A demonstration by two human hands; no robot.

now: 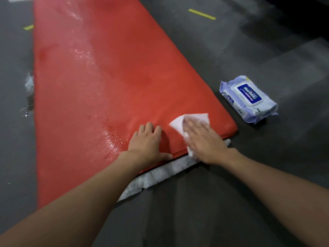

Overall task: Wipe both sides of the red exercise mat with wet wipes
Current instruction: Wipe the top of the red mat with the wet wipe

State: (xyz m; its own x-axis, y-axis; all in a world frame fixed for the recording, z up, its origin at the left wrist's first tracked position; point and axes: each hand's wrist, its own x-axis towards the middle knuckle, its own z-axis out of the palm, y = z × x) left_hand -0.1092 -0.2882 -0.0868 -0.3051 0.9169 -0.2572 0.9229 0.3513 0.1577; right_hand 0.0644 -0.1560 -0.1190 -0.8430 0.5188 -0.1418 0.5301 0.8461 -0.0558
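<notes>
The red exercise mat lies flat on a dark floor and runs away from me, with wet shiny streaks on its surface. My right hand presses flat on a white wet wipe near the mat's near right corner; the hand looks blurred. My left hand rests flat on the mat just left of it, fingers spread, thumb along the near edge. A pack of wet wipes lies on the floor to the right of the mat, lid closed.
A white fuzzy strip sticks out from under the mat's near edge. Wet patches mark the floor by the left edge. Yellow tape marks lie on the floor beyond.
</notes>
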